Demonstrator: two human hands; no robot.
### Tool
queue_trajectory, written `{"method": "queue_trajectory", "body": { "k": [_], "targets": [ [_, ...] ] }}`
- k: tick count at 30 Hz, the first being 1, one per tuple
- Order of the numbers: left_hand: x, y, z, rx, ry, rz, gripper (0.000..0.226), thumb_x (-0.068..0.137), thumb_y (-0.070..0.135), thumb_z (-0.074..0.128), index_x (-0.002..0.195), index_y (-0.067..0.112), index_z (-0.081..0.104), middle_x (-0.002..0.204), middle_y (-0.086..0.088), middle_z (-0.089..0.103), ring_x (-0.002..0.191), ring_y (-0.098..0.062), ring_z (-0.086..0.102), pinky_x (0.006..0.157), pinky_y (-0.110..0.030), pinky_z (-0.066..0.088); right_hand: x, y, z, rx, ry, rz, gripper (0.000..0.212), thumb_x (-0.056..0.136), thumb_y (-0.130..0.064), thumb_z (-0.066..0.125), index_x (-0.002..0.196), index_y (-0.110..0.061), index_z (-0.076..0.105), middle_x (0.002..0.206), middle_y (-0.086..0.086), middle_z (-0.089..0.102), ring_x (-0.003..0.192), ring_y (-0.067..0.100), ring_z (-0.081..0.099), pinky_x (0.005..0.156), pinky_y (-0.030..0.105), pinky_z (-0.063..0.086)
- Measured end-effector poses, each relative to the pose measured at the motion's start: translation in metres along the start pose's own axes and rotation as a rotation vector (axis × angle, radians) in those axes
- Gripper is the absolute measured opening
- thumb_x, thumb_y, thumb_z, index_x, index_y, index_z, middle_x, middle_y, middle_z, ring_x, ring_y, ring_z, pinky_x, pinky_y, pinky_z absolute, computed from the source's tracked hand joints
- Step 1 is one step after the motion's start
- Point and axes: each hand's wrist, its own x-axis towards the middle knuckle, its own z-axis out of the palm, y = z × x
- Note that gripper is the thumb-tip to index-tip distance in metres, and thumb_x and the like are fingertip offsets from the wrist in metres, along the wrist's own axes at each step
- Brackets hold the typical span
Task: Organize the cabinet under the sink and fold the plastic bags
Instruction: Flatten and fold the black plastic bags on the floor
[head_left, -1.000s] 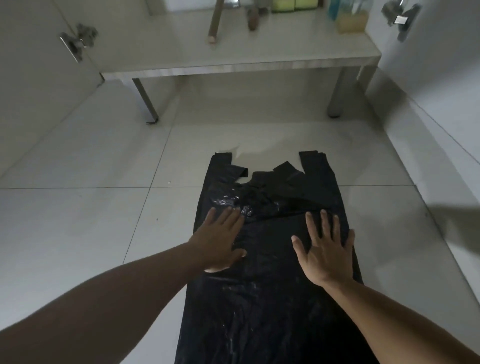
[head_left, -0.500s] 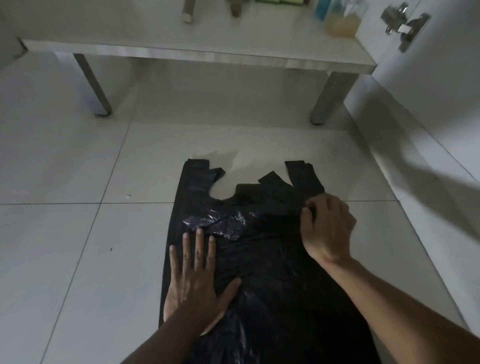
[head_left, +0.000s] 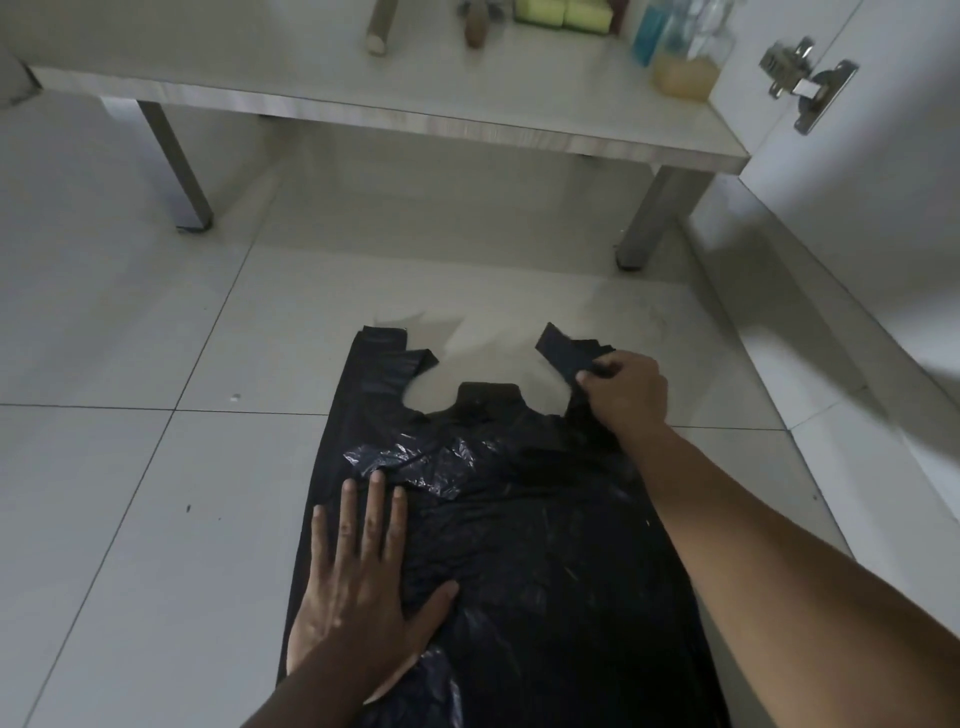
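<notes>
Your right hand had moved from the bag's right shoulder out to its right handle, and the folded flap that lay in the middle of the neckline half a second earlier had been drawn aside, so the handle now stuck up and away toward the far side. You pinched that handle between curled fingers and thumb. Your left hand had stayed where it was, flat with fingers straight and spread, pressing the left edge of the black plastic bag onto the floor. The bag lay spread flat on the pale floor tiles, its bottom end toward you and running out of view, its left handle lying loose on the tile. Beyond the bag stood the raised cabinet base on metal legs, carrying yellow-green sponges, a blue bottle and a clear bottle of yellowish liquid near its right end. An open cabinet door with a metal hinge showed at the right.
</notes>
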Motion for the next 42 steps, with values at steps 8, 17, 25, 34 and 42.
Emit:
{"method": "queue_trajectory", "body": {
  "k": [8, 17, 25, 34, 42],
  "targets": [
    [0.0, 0.001, 0.0, 0.007, 0.019, -0.021, 0.102, 0.082, 0.076, 0.033, 0.146, -0.003, 0.028, 0.159, -0.018, 0.013, 0.147, -0.037, 0.012, 0.113, -0.058, 0.021, 0.027, 0.027, -0.003, -0.01, 0.049, 0.059, 0.021, 0.089, -0.035, 0.066, 0.098, -0.016, 0.065, 0.099, 0.008, 0.068, 0.096, 0.03, 0.062, 0.083, 0.038, 0.048],
    [0.003, 0.004, -0.006, 0.002, -0.02, -0.034, 0.101, 0.083, 0.076, 0.033, 0.147, -0.002, 0.026, 0.159, -0.018, 0.012, 0.147, -0.038, 0.01, 0.113, -0.057, 0.02, -0.003, -0.071, 0.063, -0.109, 0.263, -0.492, 0.029, 0.084, -0.019, 0.068, 0.11, -0.009, 0.059, 0.112, 0.011, 0.06, 0.102, 0.028, 0.057, 0.086, 0.04, 0.05],
    [0.003, 0.002, -0.007, -0.016, -0.036, -0.055, 0.101, 0.083, 0.077, 0.031, 0.147, -0.001, 0.026, 0.159, -0.018, 0.013, 0.146, -0.038, 0.01, 0.111, -0.056, 0.021, -0.009, -0.126, 0.131, -0.403, -0.342, -0.619, 0.037, 0.086, -0.005, 0.064, 0.119, -0.022, 0.068, 0.121, 0.011, 0.052, 0.108, 0.032, 0.056, 0.094, 0.043, 0.049],
    [0.001, 0.001, -0.007, -0.039, -0.044, -0.055, 0.1, 0.084, 0.077, 0.03, 0.147, -0.001, 0.027, 0.158, -0.019, 0.012, 0.146, -0.038, 0.009, 0.111, -0.057, 0.023, -0.013, -0.14, 0.12, -0.066, -0.01, -0.923, 0.044, 0.08, 0.007, 0.061, 0.121, -0.005, 0.065, 0.104, 0.016, 0.069, 0.09, 0.036, 0.067, 0.079, 0.046, 0.057],
    [0.001, 0.001, -0.01, -0.012, -0.08, -0.057, 0.1, 0.085, 0.076, 0.026, 0.149, -0.001, 0.021, 0.159, -0.018, 0.007, 0.147, -0.037, 0.004, 0.114, -0.057, 0.02, -0.079, -0.027, 0.029, -0.183, -0.092, -0.928, 0.05, 0.091, -0.018, 0.054, 0.139, -0.006, 0.046, 0.14, 0.013, 0.05, 0.131, 0.028, 0.045, 0.11, 0.047, 0.037]
  ]
}}
